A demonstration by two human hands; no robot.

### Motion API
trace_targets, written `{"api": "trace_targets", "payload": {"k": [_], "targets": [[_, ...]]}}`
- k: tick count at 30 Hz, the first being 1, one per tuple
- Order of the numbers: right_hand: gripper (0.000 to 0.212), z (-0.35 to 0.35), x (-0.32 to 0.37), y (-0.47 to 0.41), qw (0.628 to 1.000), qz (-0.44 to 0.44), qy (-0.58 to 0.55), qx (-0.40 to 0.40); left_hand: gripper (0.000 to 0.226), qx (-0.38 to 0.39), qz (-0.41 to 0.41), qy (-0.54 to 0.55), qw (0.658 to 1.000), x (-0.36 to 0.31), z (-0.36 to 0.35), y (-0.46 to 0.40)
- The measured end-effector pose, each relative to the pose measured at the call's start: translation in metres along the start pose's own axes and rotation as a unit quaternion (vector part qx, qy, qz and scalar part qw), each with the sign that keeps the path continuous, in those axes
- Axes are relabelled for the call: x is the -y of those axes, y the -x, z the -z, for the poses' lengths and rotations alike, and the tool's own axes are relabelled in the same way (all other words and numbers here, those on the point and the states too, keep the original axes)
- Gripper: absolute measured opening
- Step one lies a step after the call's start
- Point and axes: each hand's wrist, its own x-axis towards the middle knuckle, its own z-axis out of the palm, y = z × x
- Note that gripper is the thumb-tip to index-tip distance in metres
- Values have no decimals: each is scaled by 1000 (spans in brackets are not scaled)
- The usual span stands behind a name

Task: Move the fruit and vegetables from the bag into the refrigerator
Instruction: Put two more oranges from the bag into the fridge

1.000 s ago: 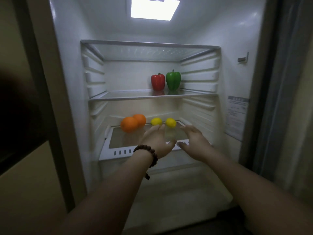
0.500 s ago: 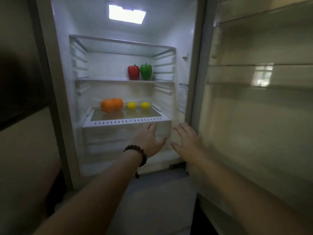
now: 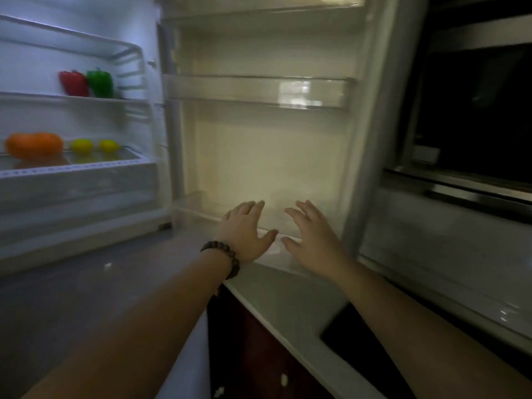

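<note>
The refrigerator (image 3: 86,226) stands open at the left. A red pepper (image 3: 73,83) and a green pepper (image 3: 100,83) sit on its upper shelf. Two oranges (image 3: 34,144) and two lemons (image 3: 83,146) rest on the lower glass shelf. My left hand (image 3: 244,231), with a bead bracelet on the wrist, and my right hand (image 3: 312,239) are both empty, fingers spread, held side by side in front of the lower part of the open fridge door (image 3: 259,156). No bag is in view.
The door carries transparent racks (image 3: 256,92). Below my arms runs a pale countertop (image 3: 276,295) with a dark hob (image 3: 354,341) and dark red cabinet fronts (image 3: 253,349). A dark built-in oven (image 3: 475,116) is at the right.
The view has swung right, from the fridge interior to the open door. Both empty hands have drawn back from the lower shelf and now hover in front of the door.
</note>
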Motion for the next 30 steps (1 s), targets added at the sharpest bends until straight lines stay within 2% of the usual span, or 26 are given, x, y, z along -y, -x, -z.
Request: {"api": "trace_targets", "payload": {"k": [6,10,14,21,26,30], "targets": [[62,73,-82,131,988,-146,38,-27,72,35,-138,51,988,-140,-46,20],[62,120,-119,237,963,-262,61,-30,74,78,-223,86,968,-237,-82,45],[64,159,-141,344,919,-380,88,-51,73,120,-314,114,935,-332,-116,87],[64,213,-142,513,821,-548,129,-89,71,211,-453,167,850,-465,-165,173],[66,241,-137,607,761,-621,161,-95,73,238,-505,183,809,-546,-187,234],[65,260,-148,665,728,-655,173,-106,71,255,-536,192,782,-601,-214,275]]}}
